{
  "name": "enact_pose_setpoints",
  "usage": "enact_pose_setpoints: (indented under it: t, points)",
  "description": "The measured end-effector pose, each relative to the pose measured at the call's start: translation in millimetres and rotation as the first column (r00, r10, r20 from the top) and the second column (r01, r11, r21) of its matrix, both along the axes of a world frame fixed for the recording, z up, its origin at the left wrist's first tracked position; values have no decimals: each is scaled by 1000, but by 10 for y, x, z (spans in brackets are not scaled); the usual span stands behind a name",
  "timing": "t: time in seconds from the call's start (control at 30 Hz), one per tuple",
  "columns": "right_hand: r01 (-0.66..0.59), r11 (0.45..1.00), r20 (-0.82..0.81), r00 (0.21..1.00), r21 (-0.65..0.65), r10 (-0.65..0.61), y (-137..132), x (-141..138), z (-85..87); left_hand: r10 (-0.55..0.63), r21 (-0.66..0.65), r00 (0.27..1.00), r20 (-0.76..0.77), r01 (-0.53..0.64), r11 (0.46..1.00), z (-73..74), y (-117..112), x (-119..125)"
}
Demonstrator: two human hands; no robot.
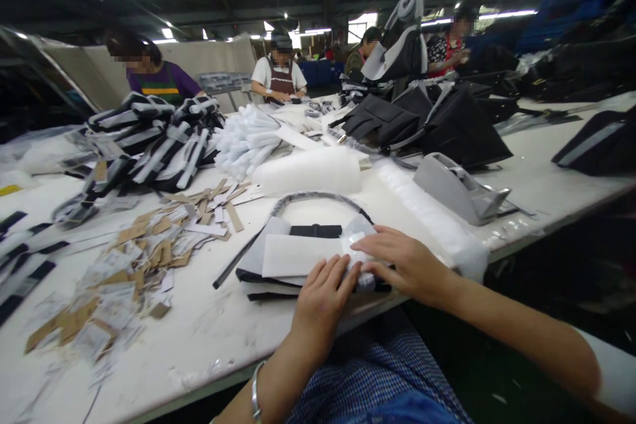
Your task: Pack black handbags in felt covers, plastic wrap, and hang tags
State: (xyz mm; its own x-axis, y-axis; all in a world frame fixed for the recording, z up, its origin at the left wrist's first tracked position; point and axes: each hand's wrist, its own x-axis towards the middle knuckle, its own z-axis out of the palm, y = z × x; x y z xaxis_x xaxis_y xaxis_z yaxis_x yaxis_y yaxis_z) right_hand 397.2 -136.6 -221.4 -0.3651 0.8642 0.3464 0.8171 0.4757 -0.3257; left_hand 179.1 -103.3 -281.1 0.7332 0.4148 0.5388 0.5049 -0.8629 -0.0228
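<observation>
Loads of stuff on this worktop point(209, 338), so going left to right: black strips point(20, 258) at the far edge, then a messy heap of card tags point(124, 271), and behind that a pile of striped pieces point(154, 139) with a person point(161, 83) in a purple top working past it. Middle back there's a bundle of white foam tubes point(248, 136) and a fat foam roll point(308, 172) lying on its side.

The actual thing in hand is the dark folded piece point(258, 275), flat near the front edge of the worktop right in front of the wearer. A white paper point(298, 255) sheet already lies across the top, and a thin strap point(318, 197) loops out behind it, bare. Left hand point(320, 301) has its fingers laid out flat on the right end of the paper, not gripping anything. Right hand point(405, 265) is just beside it, also flat, palm down on some crinkly clear film point(358, 233) at that same end; fingertips of the two nearly meet.

My read: roughly midway. Paper's on, film only covers the right end, the left end and the strap aren't wrapped yet, nothing taped.

Further right: a foam strip point(432, 212), a grey tape dispenser point(460, 189) untouched, black bags point(447, 126) piled behind
</observation>
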Motion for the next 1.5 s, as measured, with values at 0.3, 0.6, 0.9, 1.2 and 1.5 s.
enact_pose_setpoints:
  t: [0.3, 0.6, 0.9, 1.2, 1.5]
  points:
    - [-38, 975, 315, 949, 221, -34, -130, 219, -524, -29, -29, 991, -134, 25, 999, 182, 47, 221]
    - [-103, 969, 303, 953, 226, 31, 97, 537, -473, -110, 6, 914, -391, 122, 992, 705, 394, -459]
    - [-117, 966, 261, 964, 231, 55, 115, 595, -507, -83, -10, 904, -420, 87, 996, 721, 512, -625]
    - [-66, 980, 249, 968, 187, 18, 71, 504, -440, 27, -25, 959, -281, -35, 999, 161, 245, -722]
    - [137, 955, -412, 879, -263, -240, -493, -215, -492, 31, -7, 978, -206, -33, 999, 48, 284, -733]
